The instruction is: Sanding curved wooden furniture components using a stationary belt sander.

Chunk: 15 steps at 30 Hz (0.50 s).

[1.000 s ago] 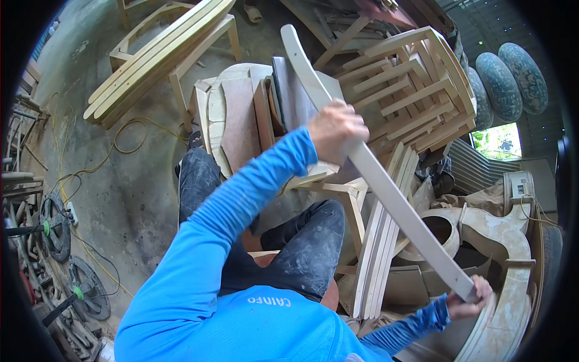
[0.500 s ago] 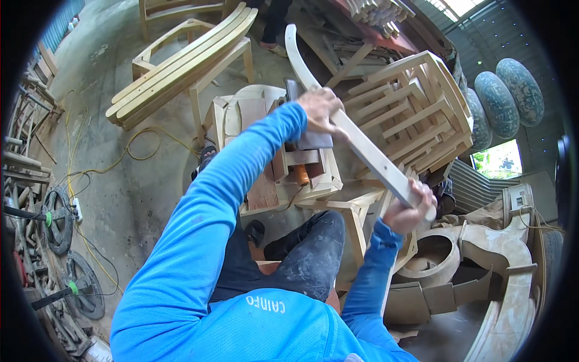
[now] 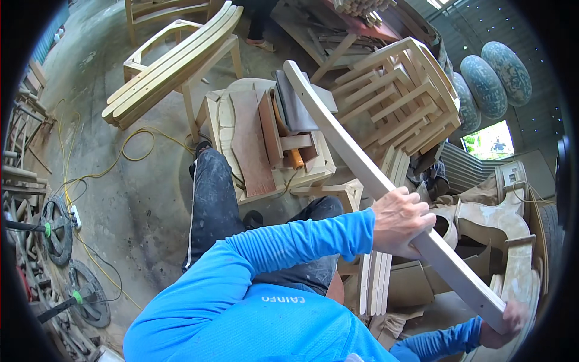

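Observation:
A long, slightly curved wooden rail with small bolt holes slants across the middle, its far end beside a makeshift work stand. My left hand reaches across my body, fingers wrapped round the rail's lower half. At the near end, my right hand is closed on the rail, slightly smeared by motion. The stand holds a dark flat plate and an upright brown board. Between them an orange cylindrical part shows. A reddish-brown wooden panel leans at the stand's left.
Stacked slatted frames stand beyond the rail. Several curved rails rest on a wooden frame at the far left. A yellow cable loops over the concrete floor. Carved wooden pieces fill the right side; more pale slats lie beneath my left hand.
The rail has moved toward me and to the right. My left hand has gone from its upper part to its lower half; my right hand has moved down and right with the near end.

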Motion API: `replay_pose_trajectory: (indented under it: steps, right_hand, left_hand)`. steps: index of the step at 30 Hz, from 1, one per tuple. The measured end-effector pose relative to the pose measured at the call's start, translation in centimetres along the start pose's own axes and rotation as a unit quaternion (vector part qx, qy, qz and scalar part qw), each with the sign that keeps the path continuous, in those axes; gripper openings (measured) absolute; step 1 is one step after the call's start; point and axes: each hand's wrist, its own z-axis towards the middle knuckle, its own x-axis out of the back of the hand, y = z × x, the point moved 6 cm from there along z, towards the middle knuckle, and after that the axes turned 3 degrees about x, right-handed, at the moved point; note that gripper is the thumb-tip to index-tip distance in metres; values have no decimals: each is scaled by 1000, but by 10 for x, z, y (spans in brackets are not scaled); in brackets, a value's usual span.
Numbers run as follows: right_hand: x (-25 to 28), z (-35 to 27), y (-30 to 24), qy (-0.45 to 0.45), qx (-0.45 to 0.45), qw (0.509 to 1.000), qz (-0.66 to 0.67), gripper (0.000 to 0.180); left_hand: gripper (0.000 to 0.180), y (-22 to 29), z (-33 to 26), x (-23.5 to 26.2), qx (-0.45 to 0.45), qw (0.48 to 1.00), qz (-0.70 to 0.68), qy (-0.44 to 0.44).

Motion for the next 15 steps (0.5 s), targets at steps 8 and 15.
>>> replay_pose_trajectory:
  steps: [8, 15]
  right_hand:
    - [-304, 59, -69, -332, 125, 836, 418, 22]
    - [-490, 14, -30, -167, 74, 915, 360, 26]
  left_hand:
    - [63, -88, -30, 69, -3, 985, 29, 173]
    - [74, -291, -51, 110, 227, 970, 39, 84]
